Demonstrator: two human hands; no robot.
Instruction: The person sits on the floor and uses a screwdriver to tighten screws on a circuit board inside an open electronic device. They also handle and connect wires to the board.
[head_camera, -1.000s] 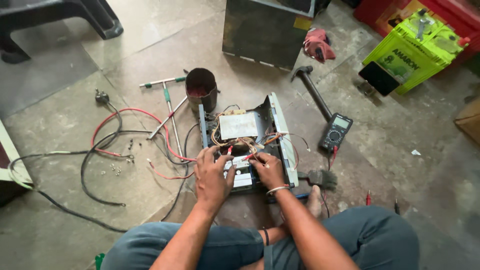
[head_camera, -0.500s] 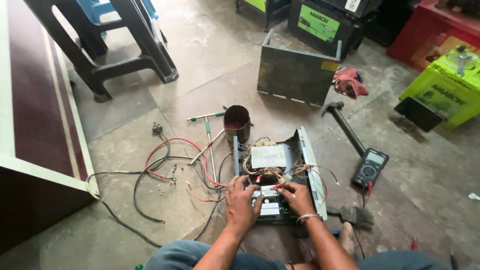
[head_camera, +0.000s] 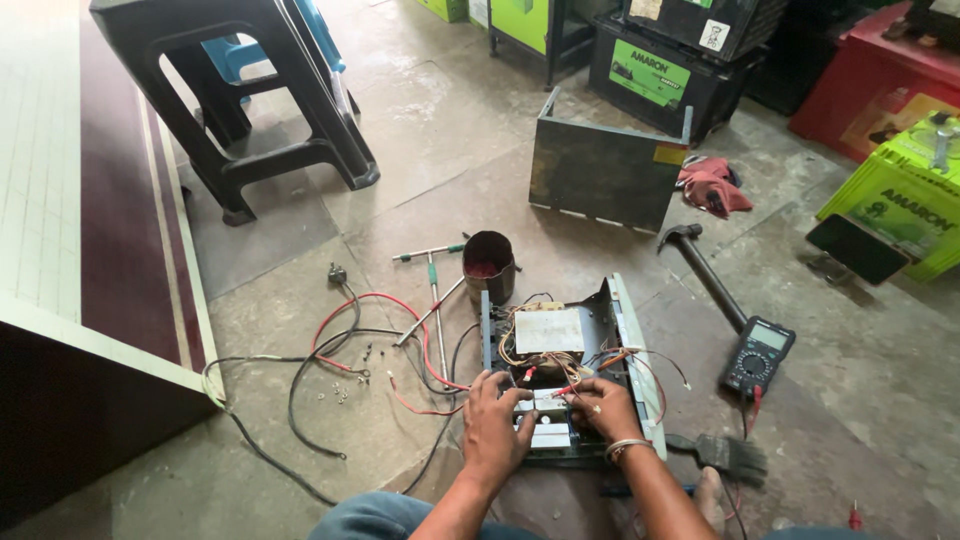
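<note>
Head view, looking down at concrete floor (head_camera: 420, 180).

Opened metal box (head_camera: 570, 370) of electrical parts near bottom middle of floor, cover off, wires spilling over near end. Pale block (head_camera: 548, 330) seated in middle; white part (head_camera: 545, 415) at near end under both hands.

Left hand (head_camera: 497, 425) laid flat on near left corner of box, fingers curled on white part; grip unclear. Right hand (head_camera: 600, 408) at near right corner, fingertips pinched narrow among red wires (head_camera: 560, 390); whether anything held, cannot tell.

Red and black cables (head_camera: 350, 350) looped left of box, loose screws (head_camera: 342, 392) among them. Dark can (head_camera: 488, 265) just beyond far left corner, long-handled tools (head_camera: 432, 285) beside it. Meter (head_camera: 758, 355) right of box, hammer (head_camera: 700, 270) above it, brush (head_camera: 730, 455) by near right corner. Detached cover (head_camera: 600, 170) upright farther back, red rag (head_camera: 712, 185) beside it. Black stool (head_camera: 250, 110) top left.

Judgement: box likely heavy, rigid, sharp-edged; lift by side walls. Wires soft, easily torn loose; hold by insulation, not joints.
</note>
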